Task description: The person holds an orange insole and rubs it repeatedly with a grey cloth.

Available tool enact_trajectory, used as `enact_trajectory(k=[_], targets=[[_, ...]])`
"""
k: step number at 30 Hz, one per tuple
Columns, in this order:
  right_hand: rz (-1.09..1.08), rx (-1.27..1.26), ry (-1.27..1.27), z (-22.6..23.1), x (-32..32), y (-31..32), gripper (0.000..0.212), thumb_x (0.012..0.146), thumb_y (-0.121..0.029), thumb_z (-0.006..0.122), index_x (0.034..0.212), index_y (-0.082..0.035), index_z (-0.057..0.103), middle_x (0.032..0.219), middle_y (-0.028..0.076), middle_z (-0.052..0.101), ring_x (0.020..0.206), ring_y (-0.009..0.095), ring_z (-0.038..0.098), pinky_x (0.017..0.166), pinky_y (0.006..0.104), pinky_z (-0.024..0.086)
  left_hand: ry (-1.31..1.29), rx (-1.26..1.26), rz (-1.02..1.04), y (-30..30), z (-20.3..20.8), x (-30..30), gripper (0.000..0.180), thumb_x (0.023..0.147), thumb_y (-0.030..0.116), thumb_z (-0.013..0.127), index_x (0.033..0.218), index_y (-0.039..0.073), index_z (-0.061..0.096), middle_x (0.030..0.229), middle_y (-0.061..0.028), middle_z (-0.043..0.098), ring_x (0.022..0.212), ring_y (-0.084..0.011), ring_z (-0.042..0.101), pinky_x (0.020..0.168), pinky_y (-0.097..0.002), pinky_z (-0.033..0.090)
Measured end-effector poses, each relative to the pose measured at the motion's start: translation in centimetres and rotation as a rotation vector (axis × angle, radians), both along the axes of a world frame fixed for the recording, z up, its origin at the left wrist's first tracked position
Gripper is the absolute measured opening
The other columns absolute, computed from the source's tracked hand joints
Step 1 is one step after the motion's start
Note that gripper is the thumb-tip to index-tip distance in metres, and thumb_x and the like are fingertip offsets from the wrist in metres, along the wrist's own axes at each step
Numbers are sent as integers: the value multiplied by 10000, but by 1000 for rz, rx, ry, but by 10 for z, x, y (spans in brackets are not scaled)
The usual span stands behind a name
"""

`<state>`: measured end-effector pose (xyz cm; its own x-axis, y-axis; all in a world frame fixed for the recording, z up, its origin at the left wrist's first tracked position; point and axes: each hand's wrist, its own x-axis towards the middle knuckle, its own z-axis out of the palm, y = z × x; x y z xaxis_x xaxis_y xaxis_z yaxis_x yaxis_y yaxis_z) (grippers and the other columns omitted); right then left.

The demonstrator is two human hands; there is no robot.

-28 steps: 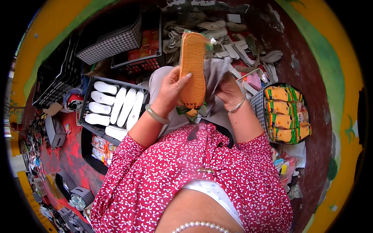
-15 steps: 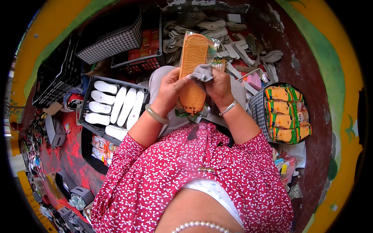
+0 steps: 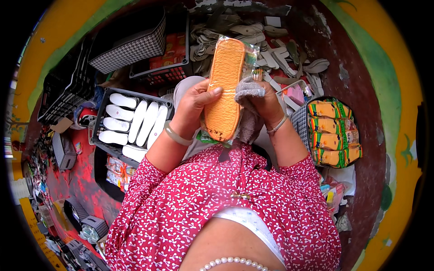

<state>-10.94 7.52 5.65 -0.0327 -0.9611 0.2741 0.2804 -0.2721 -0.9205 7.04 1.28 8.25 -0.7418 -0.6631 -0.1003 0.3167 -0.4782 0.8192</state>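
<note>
An orange fleecy insole in a clear plastic packet stands lengthwise in front of me, dark marks at its near end. My left hand grips its left edge, thumb lying across the front and fingers hidden behind. On the right side, my right hand is closed round a grey cloth, which hangs down beside the insole's right edge. A small striped bit shows just above the right fingers; I cannot make out what it belongs to.
To the left stands a dark crate of white insoles. A patterned basket at right holds packaged orange insoles. Loose pale insoles pile up beyond my hands. A patterned bin and black crate stand far left.
The cloth has come off the insole's front to its right edge and now hangs lower. My right hand has moved right; the insole has shifted slightly nearer me.
</note>
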Motion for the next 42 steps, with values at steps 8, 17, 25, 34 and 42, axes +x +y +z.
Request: enact_trajectory(k=[8,17,25,34,42], targets=[[120,212,-725,-15,-75,8,498,841,-343,589,1139,49,513,979,151,619,892,239,621,825,340,517,162,-141,415,-42,8,37,212,895,84,494,1075,-22,535,1001,-108,619,878,-179,626,792,-296,509],[25,360,-844,-13,-2,-22,247,873,-256,577,1007,-49,591,920,83,631,850,185,619,741,298,517,46,-249,328,-10,-4,-8,241,880,108,564,1086,-16,546,976,-53,621,847,-97,587,767,-231,467],[-85,179,-9,-18,19,-19,244,847,-186,639,1022,-22,601,927,21,616,835,95,582,748,239,488,28,-309,333,-8,-24,-23,237,882,80,561,1092,-29,536,996,-63,619,868,-86,576,778,-218,456],[144,408,-265,-13,23,-4,253,821,-128,656,1026,4,588,940,56,625,840,135,609,753,252,512,113,-181,449,-13,-22,-25,200,899,63,515,1069,-40,540,963,-77,621,800,-122,604,716,-252,500],[65,435,-322,-25,40,13,169,821,-79,614,964,6,644,866,38,638,786,103,592,720,236,478,157,-206,563,-34,-24,-18,209,910,79,492,1078,-34,542,960,-96,620,833,-152,618,747,-266,509]])
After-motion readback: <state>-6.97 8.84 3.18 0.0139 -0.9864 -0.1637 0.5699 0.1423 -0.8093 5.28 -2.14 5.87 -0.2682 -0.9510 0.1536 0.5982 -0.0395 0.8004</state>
